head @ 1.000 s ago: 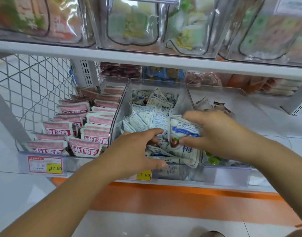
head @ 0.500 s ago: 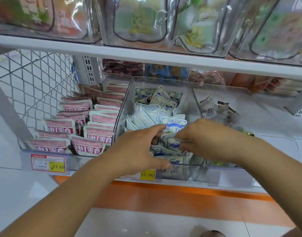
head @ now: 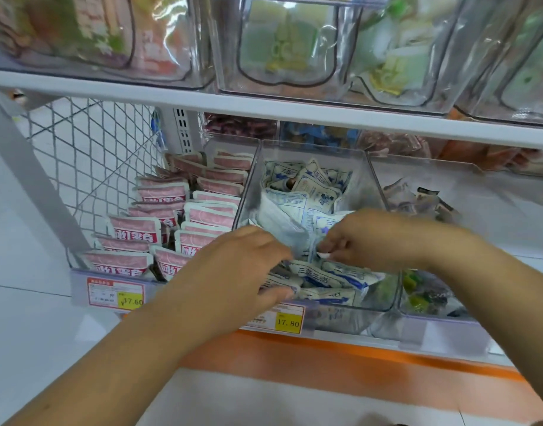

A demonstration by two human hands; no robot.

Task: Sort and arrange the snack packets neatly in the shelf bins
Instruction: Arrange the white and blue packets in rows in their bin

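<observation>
**Clear plastic bin of blue-printed packets, worked by two hands**

Clear, straight-walled middle bin (head: 313,150) on the lower shelf, holding white-and-blue snack packets (head: 313,192) in a loose, uneven heap; those at the back stand tilted, those at the front lie flat. Both hands reach into the front half of this bin.

Left hand (head: 242,265): its grip is closed on the packets at the front of the bin, with curled fingers on top of the heap and the thumb pressed against the packets from below.

Right hand (head: 377,238): knuckles up, its grip is narrowed to a pinch, the fingertips (head: 322,255) meeting on the edge of one upright packet just beside the left hand's fingers. The two hands are near each other but apart.

Left neighbouring clear bin (head: 230,141): pink-and-white flat packets (head: 208,215) stand in overlapping rows, faces forward.

Right neighbouring clear bin (head: 424,167): a few dark wrapped pieces (head: 417,198) at the back and green wrapped pieces (head: 417,290) at the front; their print is too blurred to read.

Shelf front: two white price tags with yellow panels, one below the pink packets (head: 115,292) and one below the middle bin (head: 279,318), above an orange strip (head: 325,361).

White wire mesh panel (head: 89,149) closes the shelf's left end. White upper shelf board (head: 264,109) carries further clear bins (head: 282,44) of green, yellow and orange packets.
</observation>
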